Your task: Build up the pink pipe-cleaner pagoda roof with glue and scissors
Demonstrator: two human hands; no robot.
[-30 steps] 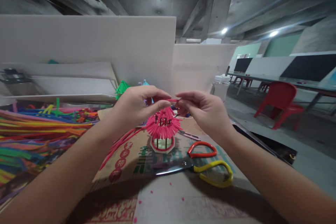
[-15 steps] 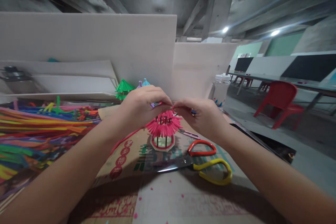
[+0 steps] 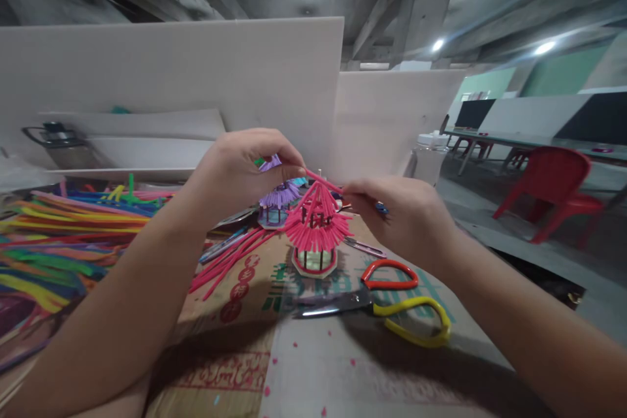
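A small pavilion model (image 3: 316,235) with a pink pipe-cleaner roof stands on flattened cardboard (image 3: 255,313). Above its peak, my left hand (image 3: 245,166) and my right hand (image 3: 404,219) each pinch one end of a pink pipe cleaner (image 3: 323,181) that slopes down to the right over the roof top. Both hands have their fingers closed. A purple-roofed model (image 3: 277,199) sits just behind, partly hidden by my left hand.
Scissors (image 3: 377,307) with red and yellow handles lie in front of the pavilion. Loose pink pipe cleaners (image 3: 230,258) lie to its left, and a pile of coloured ones (image 3: 63,235) covers the far left. White boards (image 3: 171,78) stand behind; a jar (image 3: 428,157) and red chairs (image 3: 553,189) are right.
The view shifted, bringing the purple model into sight. My hands moved slightly apart and the pink pipe cleaner between them now shows stretched over the roof peak.
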